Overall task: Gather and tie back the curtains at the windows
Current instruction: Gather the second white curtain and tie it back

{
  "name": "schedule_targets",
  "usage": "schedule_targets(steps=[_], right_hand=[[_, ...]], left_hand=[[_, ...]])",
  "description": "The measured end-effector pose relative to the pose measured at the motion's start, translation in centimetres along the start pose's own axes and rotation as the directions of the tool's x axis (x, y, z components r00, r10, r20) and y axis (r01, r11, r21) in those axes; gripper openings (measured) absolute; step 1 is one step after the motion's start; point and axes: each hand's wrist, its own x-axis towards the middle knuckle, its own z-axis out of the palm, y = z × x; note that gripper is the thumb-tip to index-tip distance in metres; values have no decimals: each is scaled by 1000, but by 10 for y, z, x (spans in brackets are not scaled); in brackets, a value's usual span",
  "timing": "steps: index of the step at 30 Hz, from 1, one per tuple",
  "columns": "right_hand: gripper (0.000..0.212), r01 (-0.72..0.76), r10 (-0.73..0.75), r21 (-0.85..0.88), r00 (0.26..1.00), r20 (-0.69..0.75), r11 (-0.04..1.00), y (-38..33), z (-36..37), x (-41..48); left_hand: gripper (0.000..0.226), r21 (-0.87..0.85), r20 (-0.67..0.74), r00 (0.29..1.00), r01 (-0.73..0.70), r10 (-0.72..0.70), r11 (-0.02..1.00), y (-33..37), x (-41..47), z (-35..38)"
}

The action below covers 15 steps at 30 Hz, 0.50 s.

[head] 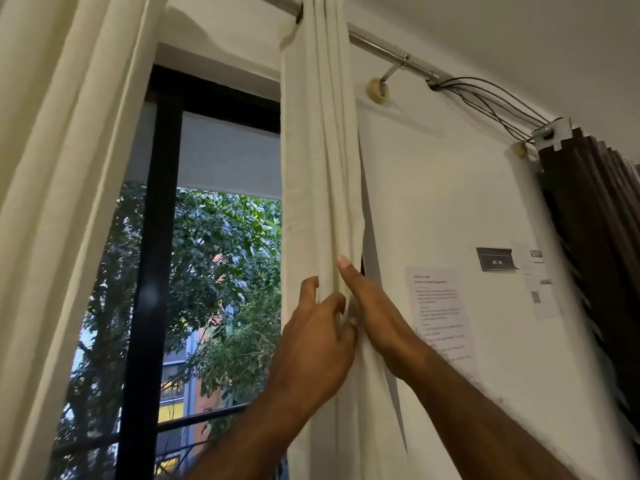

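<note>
Curtain, cream and bunched into narrow folds, hangs between both hands. The left hand pinches its folds with curled fingers. The right hand lies against its right edge, index finger straight; its other fingers are hidden, so its grip cannot be told. Above the hands runs a metal rod; left of them is the window.

Cream curtain, matt woven cloth, softly creased. Rod shiny polished metal. Window frame smooth, dark, slightly glossy. Matt paper sheet on the white wall.
</note>
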Motion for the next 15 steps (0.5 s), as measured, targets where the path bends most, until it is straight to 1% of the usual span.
schedule_targets(steps=[1, 2, 4, 6, 7, 9, 11, 13, 15], right_hand=[[64, 23, -23, -21, 1000, 18, 1000, 0, 2, 1], [57, 50, -50, -65, 999, 13, 997, -1, 2, 0], [38, 72, -84, -148, 993, -77, 986, -1, 1, 3], [35, 70, -106, -204, 980, -170, 976, 0, 4, 4], [34, 93, -141, -243, 971, -192, 966, 0, 9, 5], [31, 172, -236, -317, 956, -176, 933, -5, 33, 6], [29, 250, -308, -348, 944, -122, 904, -19, 69, 6], [31, 315, -368, -360, 926, -86, 878, -39, 106, 5], [32, 341, -392, -329, 915, -99, 880, -57, 131, 1]], left_hand=[[23, -67, 28, 999, -16, 18, 998, 0, -1, -2], [29, -138, 57, 998, -15, 23, 990, -2, -2, -4], [43, -216, 68, 998, 26, -12, 976, -11, -3, -10], [50, -217, -4, 998, 62, -65, 974, -28, -5, -18], [51, -207, -48, 995, 71, -83, 976, -34, -8, -22], [54, -195, -129, 985, 90, -116, 977, -44, -14, -32], [57, -171, -221, 967, 92, -129, 981, -50, -21, -49], [60, -157, -344, 931, 68, -119, 985, -58, -27, -73], [66, -191, -425, 897, 44, -123, 981, -63, -31, -99]])
